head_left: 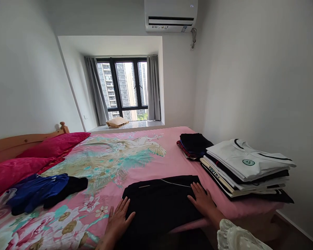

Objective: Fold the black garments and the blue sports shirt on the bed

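A black garment (159, 201) lies folded flat on the near edge of the bed's pink floral sheet (169, 156). My left hand (118, 220) rests open on the garment's left edge, fingers spread and partly on the sheet. My right hand (202, 199) lies flat and open on the garment's right side, with a white lacy cuff at its wrist.
A stack of folded clothes (246, 170), white on top, sits at the bed's right edge, with a smaller dark folded pile (194, 146) behind it. Loose blue and black clothes (41, 192) lie at left by red pillows (33, 156). Walls close both sides; a window is beyond.
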`<state>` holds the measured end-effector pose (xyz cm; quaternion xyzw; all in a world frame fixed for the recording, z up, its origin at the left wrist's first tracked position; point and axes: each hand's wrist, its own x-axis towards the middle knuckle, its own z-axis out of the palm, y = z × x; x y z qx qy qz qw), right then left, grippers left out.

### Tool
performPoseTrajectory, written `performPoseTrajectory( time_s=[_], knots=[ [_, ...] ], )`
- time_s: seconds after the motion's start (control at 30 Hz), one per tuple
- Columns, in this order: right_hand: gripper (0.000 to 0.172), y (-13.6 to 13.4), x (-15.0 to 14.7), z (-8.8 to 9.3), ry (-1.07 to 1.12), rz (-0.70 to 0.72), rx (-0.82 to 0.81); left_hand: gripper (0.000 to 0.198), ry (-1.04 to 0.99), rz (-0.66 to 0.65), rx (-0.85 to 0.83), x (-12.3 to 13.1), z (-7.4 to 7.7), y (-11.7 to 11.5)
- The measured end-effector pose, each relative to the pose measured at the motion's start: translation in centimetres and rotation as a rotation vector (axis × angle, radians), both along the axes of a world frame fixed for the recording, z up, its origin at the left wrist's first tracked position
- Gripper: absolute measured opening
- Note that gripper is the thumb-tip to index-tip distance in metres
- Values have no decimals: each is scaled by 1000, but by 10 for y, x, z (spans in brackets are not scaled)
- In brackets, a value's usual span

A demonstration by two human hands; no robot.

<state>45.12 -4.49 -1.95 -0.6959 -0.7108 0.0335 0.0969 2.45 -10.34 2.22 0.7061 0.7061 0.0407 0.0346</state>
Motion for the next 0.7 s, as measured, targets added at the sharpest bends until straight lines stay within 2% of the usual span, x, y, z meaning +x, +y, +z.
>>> performPoseTrajectory(
  time_s=[0.7],
  knots=[
    [73, -2, -1, 5, 6, -5, 5, 68, -5, -4, 15, -1, -2, 2]
  ],
)
